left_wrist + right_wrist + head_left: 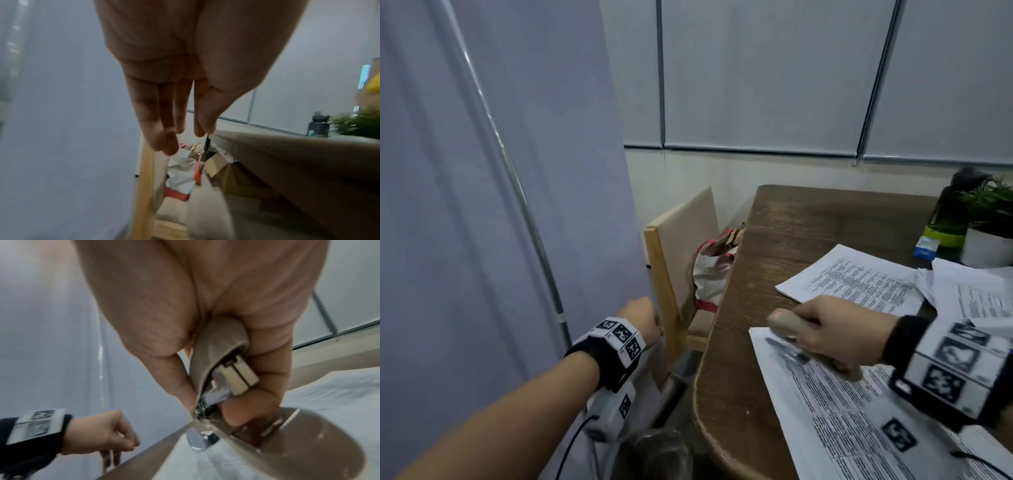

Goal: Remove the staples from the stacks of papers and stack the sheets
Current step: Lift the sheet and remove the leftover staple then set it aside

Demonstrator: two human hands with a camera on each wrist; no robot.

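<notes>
My left hand (205, 129) hangs off the table's left edge beside the chair. Its thumb and index tip pinch together on what I take for a pulled staple, too small to make out, and the other fingers (162, 138) point straight down. The same pinch shows in the right wrist view (131, 443). My right hand (825, 335) grips a beige stapler-type tool (786, 323), its metal parts (218, 391) showing between thumb and fingers. It is held over the top left corner of the near printed sheets (859, 428). A second printed stack (859, 281) lies behind.
A pen (787, 353) lies on the near sheets under the tool. More papers (979, 298), a potted plant (989, 219) and a dark bottle (948, 212) stand at the right of the brown table (774, 240). A wooden chair (664, 274) holds a red-and-white bag (712, 270).
</notes>
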